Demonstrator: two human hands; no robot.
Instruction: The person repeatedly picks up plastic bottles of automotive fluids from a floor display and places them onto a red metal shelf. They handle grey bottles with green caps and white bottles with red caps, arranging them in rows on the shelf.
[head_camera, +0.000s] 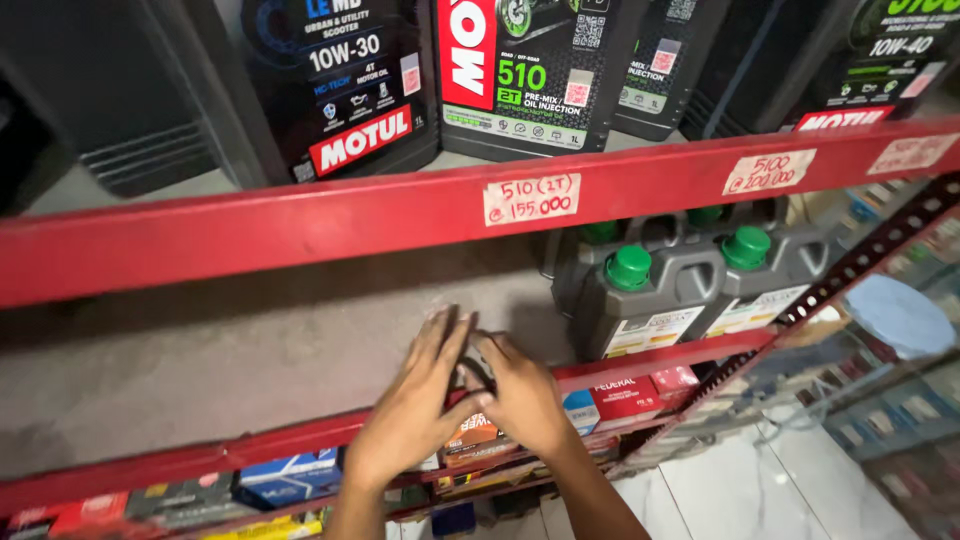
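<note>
My left hand lies flat on the grey shelf board, fingers stretched out and pressed against my right hand. The right hand's fingers curl around a small black looped thing, which is mostly hidden between the two hands. Both hands sit just behind the red front rail of this shelf. Grey oil jugs with green caps stand about a hand's width to the right of my right hand.
A red beam with paper price tags crosses above, carrying black oil bottles. Small coloured boxes fill the shelf below. A perforated metal upright slants at the right, with white floor tiles beneath.
</note>
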